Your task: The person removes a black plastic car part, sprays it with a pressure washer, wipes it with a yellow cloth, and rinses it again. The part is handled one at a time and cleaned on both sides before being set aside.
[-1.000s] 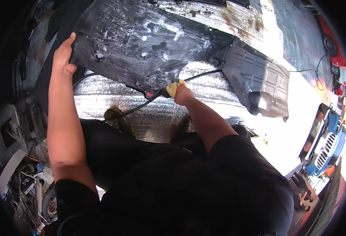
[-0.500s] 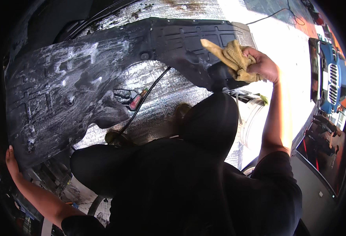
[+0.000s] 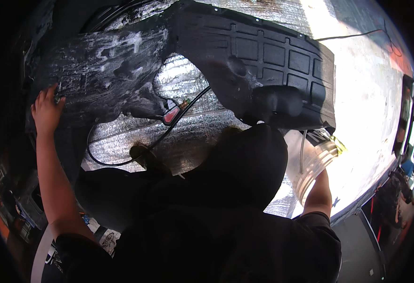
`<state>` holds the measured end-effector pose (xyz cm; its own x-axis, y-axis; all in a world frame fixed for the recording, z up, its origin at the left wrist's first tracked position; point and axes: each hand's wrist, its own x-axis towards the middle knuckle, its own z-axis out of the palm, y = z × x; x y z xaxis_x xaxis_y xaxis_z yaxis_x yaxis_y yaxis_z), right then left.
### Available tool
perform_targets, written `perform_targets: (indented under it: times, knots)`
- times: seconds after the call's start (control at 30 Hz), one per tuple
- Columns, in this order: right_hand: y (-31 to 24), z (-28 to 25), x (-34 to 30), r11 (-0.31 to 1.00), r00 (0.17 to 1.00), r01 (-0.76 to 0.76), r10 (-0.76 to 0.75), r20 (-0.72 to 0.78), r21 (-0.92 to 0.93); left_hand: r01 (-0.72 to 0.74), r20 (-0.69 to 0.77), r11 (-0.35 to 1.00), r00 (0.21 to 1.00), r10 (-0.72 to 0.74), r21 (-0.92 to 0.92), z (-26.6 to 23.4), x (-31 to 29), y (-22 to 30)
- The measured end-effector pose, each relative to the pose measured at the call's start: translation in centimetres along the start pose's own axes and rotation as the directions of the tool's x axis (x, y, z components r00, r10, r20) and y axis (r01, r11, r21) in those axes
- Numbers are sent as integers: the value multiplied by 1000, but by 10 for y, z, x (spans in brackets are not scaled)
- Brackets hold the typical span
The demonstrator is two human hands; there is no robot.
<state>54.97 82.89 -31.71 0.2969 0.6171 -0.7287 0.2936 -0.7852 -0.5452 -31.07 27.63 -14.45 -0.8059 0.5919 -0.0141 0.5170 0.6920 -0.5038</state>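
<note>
The black moulded panel (image 3: pixel 192 45) lies across the silvery sheet (image 3: pixel 202 125) in front of the person, stretching from the person's left hand (image 3: pixel 46 111) almost to the bucket at the right. I can see whitish smears streaked all over its left half, while the right half looks cleaner, with raised ribs marking out rectangles and a smooth rounded bulge near the lower edge. A deep curved notch opens between the 2 halves, and the bright sheet shows through it. The left hand is open, laid on the panel's left end with the fingers pointing away from the body. The right forearm (image 3: pixel 318 193) reaches down into the pale ridged bucket (image 3: pixel 305 178), so the right hand is hidden and I cannot tell whether it is open or closed. A grey rod (image 3: pixel 303 153) stands along the bucket's side, and a bit of yellow material (image 3: pixel 340 146) shows just beyond it. Below the notch a red piece (image 3: pixel 171 115) with a dark frame sits by the panel's edge, next to a black cable (image 3: pixel 190 108) that loops off to the left. Farther out, sunlight whitens the floor (image 3: pixel 364 113), where a thin dark cord (image 3: pixel 348 36) runs away to the right.
</note>
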Motion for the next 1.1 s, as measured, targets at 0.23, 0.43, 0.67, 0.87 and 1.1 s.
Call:
perform_targets:
  times: [0.23, 0.43, 0.67, 0.87, 1.1]
  knots:
    - [6, 147, 68, 912, 970, 241, -212, 119, -333, -234, 41, 747, 943, 330, -622, 16, 65, 244]
    - [-67, 51, -33, 427, 877, 337, -467, 115, -839, -281, -142, 699, 957, 251, -657, 27, 69, 367]
    - [-225, 39, -205, 218, 690, 385, -713, 124, -897, -153, 315, 654, 781, 539, -740, 49, 82, 349]
    - [-297, 222, -185, 247, 575, 754, -696, 430, -608, -227, 317, 779, 820, 476, -585, 74, 102, 362]
    - [-162, 600, -81, -379, 527, 423, -637, 563, -823, -161, 326, 653, 764, 557, -740, 112, 111, 369]
